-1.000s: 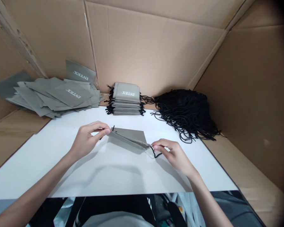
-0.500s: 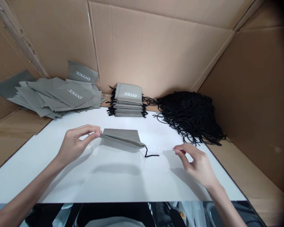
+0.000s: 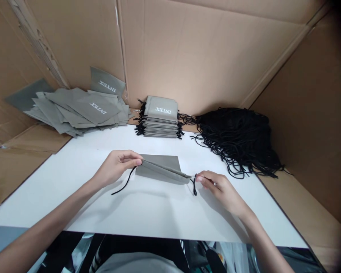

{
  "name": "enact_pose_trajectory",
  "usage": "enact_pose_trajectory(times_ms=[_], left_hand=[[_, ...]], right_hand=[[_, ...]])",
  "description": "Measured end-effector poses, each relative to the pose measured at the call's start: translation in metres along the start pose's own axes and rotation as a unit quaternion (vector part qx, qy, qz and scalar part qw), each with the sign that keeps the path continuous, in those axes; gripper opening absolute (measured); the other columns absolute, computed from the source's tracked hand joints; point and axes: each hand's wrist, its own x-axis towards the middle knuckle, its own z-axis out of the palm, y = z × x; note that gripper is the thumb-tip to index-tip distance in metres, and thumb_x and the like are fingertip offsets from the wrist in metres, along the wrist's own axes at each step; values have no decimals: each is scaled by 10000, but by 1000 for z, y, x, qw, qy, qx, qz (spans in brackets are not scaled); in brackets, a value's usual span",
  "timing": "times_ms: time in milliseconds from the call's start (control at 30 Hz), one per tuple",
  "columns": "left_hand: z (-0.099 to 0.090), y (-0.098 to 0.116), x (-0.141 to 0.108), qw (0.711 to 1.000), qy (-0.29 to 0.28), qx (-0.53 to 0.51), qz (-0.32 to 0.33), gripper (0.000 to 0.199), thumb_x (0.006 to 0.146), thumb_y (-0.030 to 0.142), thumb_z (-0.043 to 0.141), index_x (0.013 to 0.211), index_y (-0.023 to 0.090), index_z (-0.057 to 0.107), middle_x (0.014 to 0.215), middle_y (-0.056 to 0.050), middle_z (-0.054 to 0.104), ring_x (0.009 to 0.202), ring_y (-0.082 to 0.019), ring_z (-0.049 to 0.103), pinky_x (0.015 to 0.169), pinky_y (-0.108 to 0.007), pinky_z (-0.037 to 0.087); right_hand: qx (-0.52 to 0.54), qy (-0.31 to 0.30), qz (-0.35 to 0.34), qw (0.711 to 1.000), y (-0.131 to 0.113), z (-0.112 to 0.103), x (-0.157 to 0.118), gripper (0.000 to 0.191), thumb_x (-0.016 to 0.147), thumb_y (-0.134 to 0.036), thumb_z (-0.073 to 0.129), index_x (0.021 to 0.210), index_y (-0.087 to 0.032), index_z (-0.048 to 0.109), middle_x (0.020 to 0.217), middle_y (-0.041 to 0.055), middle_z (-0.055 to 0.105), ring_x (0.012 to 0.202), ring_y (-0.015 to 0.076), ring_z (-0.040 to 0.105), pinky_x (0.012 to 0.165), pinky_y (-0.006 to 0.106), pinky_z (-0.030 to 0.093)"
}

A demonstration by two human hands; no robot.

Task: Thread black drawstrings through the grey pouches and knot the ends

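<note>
Head — grey pouch [image 3: 163, 171] between left fingers [image 3: 137, 162], pinching corner, and right fingers [image 3: 199, 178], clamping thread [image 3: 192, 178].

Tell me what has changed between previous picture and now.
The right hand has moved left, back beside the right end of the flat grey fabric pouch. A thin black cord now hangs out at the left end. The left hand still pinches that end. The neat stack of grey pouches and the tangled heap of black cords stay put.

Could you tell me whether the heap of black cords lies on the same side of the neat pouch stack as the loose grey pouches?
No, the black cords lie right of the stack, the loose pouches left.
</note>
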Motion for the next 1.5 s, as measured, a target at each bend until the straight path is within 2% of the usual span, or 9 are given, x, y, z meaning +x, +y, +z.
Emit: enact_pose_trajectory(times_ms=[167, 367, 567, 800, 967, 1100, 1200, 1300, 1500], left_hand=[[-9, -2, -2, 999, -51, 5, 1, 514, 852, 399, 665, 1318, 198, 584, 1074, -95, 756, 1009, -246, 708, 959, -392, 528], [-12, -4, -5, 996, -27, 63, 56, 593, 885, 381, 637, 1435, 239, 468, 1173, -94, 722, 970, -241, 727, 897, -396, 579], [-16, -2, -6, 989, -23, 120, 89, 508, 907, 373, 602, 1390, 232, 529, 1128, -70, 737, 905, -211, 736, 872, -343, 583], [-18, -1, -5, 986, -52, 142, 71, 474, 924, 425, 566, 1353, 224, 561, 1196, -85, 710, 959, -215, 717, 863, -322, 561], [-11, 0, -5, 975, -71, 191, 89, 364, 925, 478, 548, 1194, 265, 670, 1253, -48, 680, 1153, -252, 623, 568, -215, 510], [-2, -4, -1, 944, -76, 264, 184, 257, 954, 413, 520, 932, 238, 707, 1080, -30, 725, 1027, -220, 648, 852, -303, 495], [1, -7, 2, 919, -73, 321, 215, 289, 995, 362, 420, 906, 215, 652, 960, -38, 709, 908, -209, 640, 850, -324, 452], [-1, -8, 4, 928, -73, 312, 188, 295, 1003, 329, 356, 919, 205, 610, 930, -37, 673, 823, -190, 612, 745, -293, 438], [-13, -14, 13, 955, -92, 246, 138, 300, 994, 371, 361, 873, 200, 575, 873, -31, 642, 781, -180, 577, 732, -274, 427]], right_hand=[[-6, 0, 15, 1000, 4, -4, -4, 352, 1012, -435, 404, 815, -210, 590, 774, 12, 598, 725, 176, 533, 698, 285, 385], [-7, -9, 11, 1000, 12, -4, -7, 325, 1003, -396, 415, 819, -204, 601, 742, 14, 594, 705, 176, 535, 680, 284, 397], [5, -18, 16, 1000, 11, -5, -8, 331, 996, -397, 425, 808, -195, 607, 718, 10, 575, 672, 164, 507, 646, 273, 391], [29, -30, 21, 999, 16, -4, -9, 365, 994, -430, 431, 754, -188, 563, 684, -5, 524, 650, 150, 478, 630, 265, 371], [36, -31, 30, 998, 16, -3, -9, 344, 991, -398, 431, 756, -189, 570, 666, -9, 506, 629, 148, 460, 610, 264, 366], [34, -25, 28, 999, 13, -3, -10, 348, 991, -400, 426, 762, -188, 581, 662, -8, 513, 632, 150, 473, 623, 271, 374], [25, -24, 27, 999, 15, -4, -11, 377, 986, -425, 433, 738, -186, 588, 649, -9, 512, 622, 148, 470, 611, 269, 370], [20, -30, 36, 999, 19, -5, -13, 394, 985, -440, 433, 742, -181, 602, 649, -9, 504, 626, 146, 463, 608, 267, 365], [44, -58, 68, 995, 31, -18, -19, 407, 969, -490, 453, 733, -179, 571, 668, -13, 473, 648, 143, 423, 604, 259, 340]])
